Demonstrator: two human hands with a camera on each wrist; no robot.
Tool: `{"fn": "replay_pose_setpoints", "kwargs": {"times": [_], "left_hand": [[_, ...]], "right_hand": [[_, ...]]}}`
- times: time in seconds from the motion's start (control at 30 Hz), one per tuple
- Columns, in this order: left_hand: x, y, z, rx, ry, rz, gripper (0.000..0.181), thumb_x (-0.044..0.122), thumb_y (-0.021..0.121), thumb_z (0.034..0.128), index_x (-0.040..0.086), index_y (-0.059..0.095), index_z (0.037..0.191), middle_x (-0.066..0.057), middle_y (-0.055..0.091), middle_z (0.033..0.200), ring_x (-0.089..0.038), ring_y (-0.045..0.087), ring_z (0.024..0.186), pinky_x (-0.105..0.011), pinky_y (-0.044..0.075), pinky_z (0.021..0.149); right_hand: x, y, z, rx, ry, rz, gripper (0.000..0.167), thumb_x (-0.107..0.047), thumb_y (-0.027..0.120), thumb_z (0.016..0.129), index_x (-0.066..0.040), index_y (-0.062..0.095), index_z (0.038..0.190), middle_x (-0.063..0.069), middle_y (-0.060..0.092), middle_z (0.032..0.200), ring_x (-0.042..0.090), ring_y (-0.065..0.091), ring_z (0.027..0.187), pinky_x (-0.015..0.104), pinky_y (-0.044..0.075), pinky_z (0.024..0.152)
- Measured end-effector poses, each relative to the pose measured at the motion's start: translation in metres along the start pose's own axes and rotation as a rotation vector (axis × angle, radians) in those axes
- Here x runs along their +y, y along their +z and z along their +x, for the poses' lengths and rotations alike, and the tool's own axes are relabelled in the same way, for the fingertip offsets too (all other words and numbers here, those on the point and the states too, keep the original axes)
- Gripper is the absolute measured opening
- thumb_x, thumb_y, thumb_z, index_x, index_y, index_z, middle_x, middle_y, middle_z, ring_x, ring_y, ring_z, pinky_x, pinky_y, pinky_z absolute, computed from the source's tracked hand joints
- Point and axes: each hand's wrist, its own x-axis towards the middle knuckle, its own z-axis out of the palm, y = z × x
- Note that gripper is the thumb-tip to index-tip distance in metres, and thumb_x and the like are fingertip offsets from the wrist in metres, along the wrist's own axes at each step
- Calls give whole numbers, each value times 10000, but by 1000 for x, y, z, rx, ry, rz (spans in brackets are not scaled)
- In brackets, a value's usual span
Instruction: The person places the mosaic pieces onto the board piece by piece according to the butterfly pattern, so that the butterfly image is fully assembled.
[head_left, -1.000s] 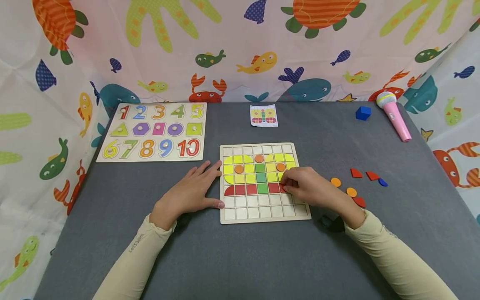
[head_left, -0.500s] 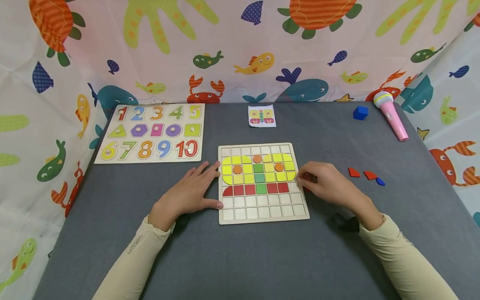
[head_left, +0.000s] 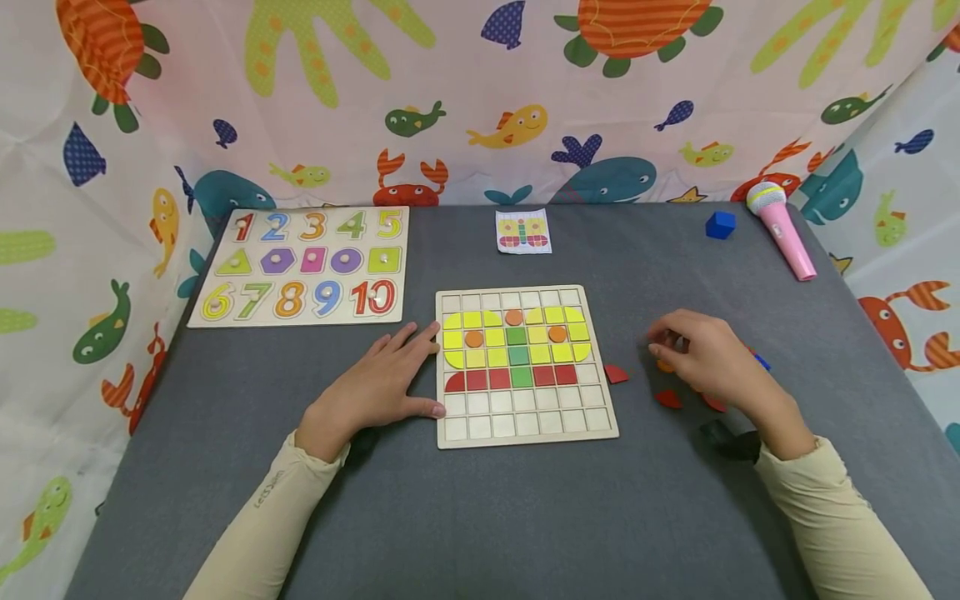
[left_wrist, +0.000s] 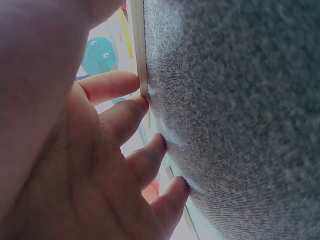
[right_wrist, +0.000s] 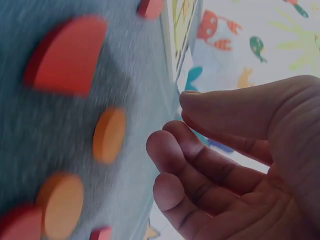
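A wooden grid board (head_left: 536, 427) holds yellow, green, red and orange pieces in its upper rows. Along its left edge rests my left hand (head_left: 375, 392), fingers spread, with fingertips (left_wrist: 137, 85) touching the rim in the left wrist view. A red quarter-circle piece (head_left: 616, 374) lies just off the board's right edge. My right hand (head_left: 708, 354) hovers above the loose pieces, fingers loosely bent and holding nothing. Below it lie an orange disc (right_wrist: 110, 135), another orange disc (right_wrist: 61, 205) and a red quarter-circle piece (right_wrist: 67, 57). The hand hides some pieces from the head view.
A number and shape puzzle board (head_left: 296, 267) lies at the back left. Behind the grid board is a small butterfly pattern card (head_left: 523, 231). A blue cube (head_left: 721, 225) and a pink toy microphone (head_left: 783, 233) lie at the back right, before a printed cloth.
My right hand has left the grid board and moved right, over the loose pieces. The red quarter-circle piece from the red row's right end now lies beside the board. My left hand stays put.
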Motion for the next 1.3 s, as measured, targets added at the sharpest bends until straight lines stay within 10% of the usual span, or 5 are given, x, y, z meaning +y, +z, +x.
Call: {"fn": "replay_pose_setpoints", "kwargs": {"times": [0.77,1.3], "left_hand": [[-1,0,0,-2,3,-2,969,530,858,888,82,421,1628,-77,202,1776,-367,95,1637,-583,101,1301],[1,-1,0,-9,-10,1,988,536,854,889,84,404,1643,-63,186,1781,-363,89,1638,-580,99,1302]], "right_hand": [[58,-29,-28,-108,163,-88,246,-25,809,929,85,734,1136,156,696,1020,300,620,889,449,524,734],[63,-26,-27,-161,271,-35,134,-18,770,967,51,672,1027,72,647,885,227,575,780,310,486,620]]}}
